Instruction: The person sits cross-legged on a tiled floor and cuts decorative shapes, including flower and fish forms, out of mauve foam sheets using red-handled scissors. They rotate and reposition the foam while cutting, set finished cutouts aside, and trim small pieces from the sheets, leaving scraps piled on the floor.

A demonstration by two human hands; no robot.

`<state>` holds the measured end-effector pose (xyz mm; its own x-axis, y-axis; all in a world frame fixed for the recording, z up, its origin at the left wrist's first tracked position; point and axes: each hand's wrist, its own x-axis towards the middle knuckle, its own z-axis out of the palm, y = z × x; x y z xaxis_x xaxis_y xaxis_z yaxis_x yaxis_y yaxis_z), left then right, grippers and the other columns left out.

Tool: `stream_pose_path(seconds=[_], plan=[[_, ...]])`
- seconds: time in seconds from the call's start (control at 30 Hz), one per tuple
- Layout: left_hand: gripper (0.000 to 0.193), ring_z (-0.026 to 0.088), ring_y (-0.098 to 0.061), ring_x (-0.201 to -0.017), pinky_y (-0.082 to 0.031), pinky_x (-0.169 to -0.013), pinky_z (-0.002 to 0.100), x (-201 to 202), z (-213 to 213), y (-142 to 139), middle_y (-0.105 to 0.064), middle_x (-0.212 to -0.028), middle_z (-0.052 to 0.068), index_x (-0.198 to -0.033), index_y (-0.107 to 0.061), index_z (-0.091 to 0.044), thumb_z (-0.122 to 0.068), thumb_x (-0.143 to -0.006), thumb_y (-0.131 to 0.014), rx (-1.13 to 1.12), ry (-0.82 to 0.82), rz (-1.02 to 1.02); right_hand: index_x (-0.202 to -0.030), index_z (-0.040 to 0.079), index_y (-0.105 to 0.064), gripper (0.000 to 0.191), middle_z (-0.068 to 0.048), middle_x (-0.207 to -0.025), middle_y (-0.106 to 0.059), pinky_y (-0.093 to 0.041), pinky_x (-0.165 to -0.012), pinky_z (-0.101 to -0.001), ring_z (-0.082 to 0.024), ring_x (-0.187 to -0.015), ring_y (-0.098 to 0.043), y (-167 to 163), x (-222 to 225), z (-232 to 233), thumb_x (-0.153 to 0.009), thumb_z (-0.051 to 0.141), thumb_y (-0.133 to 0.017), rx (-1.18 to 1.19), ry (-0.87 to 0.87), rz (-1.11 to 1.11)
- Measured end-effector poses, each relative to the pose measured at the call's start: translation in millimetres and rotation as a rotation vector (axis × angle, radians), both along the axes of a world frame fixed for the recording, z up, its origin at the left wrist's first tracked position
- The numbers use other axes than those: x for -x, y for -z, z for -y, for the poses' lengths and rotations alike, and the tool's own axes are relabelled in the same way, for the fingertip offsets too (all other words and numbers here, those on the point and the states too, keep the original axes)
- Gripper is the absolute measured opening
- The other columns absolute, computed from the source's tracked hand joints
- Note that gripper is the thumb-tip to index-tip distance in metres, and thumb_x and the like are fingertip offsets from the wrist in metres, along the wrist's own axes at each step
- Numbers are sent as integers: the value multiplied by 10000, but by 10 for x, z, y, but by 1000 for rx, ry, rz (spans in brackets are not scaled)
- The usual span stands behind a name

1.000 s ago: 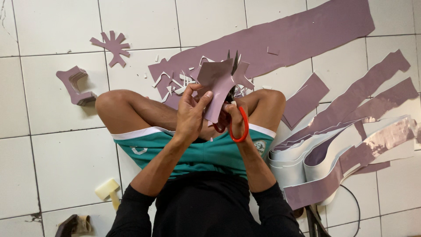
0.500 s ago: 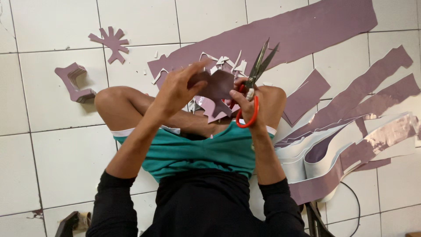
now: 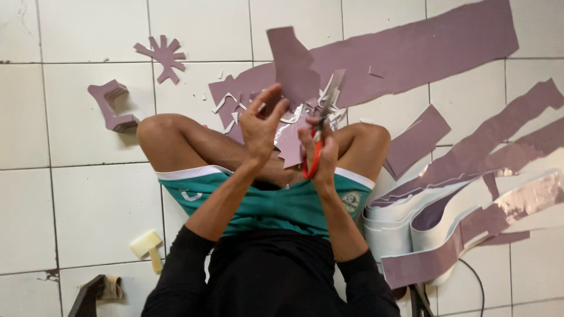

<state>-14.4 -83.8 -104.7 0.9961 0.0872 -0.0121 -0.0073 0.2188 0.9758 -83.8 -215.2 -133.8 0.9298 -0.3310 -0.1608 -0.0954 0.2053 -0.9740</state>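
Scissors [image 3: 320, 132], one pair, orange handles, gripped in right hand [image 3: 317, 155]; left hand [image 3: 261, 126], fingers spread, pinches mauve sheet [image 3: 292, 67]. Two star-like cutouts [image 3: 161, 56] on tiled floor [image 3: 88, 194].

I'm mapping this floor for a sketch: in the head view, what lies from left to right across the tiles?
C-shaped mauve piece → splayed cutout → left hand → right hand with red-handled scissors → small mauve offcut → curled strips.
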Motion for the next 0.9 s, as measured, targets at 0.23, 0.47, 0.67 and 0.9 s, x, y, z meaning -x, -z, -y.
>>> stream_pose_path(seconds=[0.23,0.47,0.67,0.9], plan=[[382,79,-694,-978,-584,-837,201,-104,-207,-140,-743,-1163,60,-1313,-685,-10,-29,-942,-771,-3,-23,53,-1218,3,-699,483,-10,-676,-534,-398,-505,-209,-45,-551,-486,-82,296,67,-1018,436,-621,224,-393,-120],[347,100,-703,-1054,-607,-931,226,100,-123,-197,-717,-1230,78,-1294,-693,-3,21,-953,-749,22,6,120,-1251,31,-691,605,28,-719,-556,-457,-535,-197,-40,-597,-527,-405,133,84,-982,566,-602,279,-439,-43],[347,102,-701,-1042,-613,-906,224,144,-131,-224,-709,-1232,83,-1298,-689,4,23,-956,-745,10,14,103,-1226,32,-700,612,37,-659,-524,-417,-487,-210,-41,-555,-493,-493,162,53,-958,577,-627,280,-429,-73],[356,109,-702,-1067,-611,-914,223,165,-116,-277,-715,-1249,92,-1320,-684,8,9,-970,-749,32,37,123,-994,-3,-735,476,38,-567,-498,-365,-408,-224,-35,-475,-454,-473,191,47,-968,468,-673,271,-349,-125]])
